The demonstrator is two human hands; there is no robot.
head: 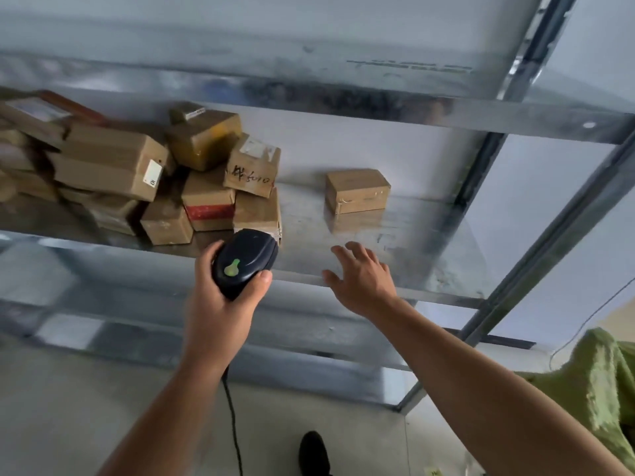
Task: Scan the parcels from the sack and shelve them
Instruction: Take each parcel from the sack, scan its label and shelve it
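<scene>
A small, plain brown cardboard parcel (357,190) sits alone toward the far side of the metal shelf (429,255), well apart from the heaped parcels (144,173) on the left. Bare shelf runs from it to the near edge. There the right hand (364,280) spreads its fingers, holding nothing. The left hand (220,297) grips a dark barcode scanner (245,259). A green sack (598,383) lies near right.

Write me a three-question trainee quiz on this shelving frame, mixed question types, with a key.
1. True or false: the right hand grips a parcel.
2. Which holds the scanner? A) left hand B) right hand C) neither
3. Fill in: on the shelf, the lone box stands to the ____ of the parcel pile.
Key: 1 false, its fingers are spread and empty; 2 A; 3 right.
</scene>
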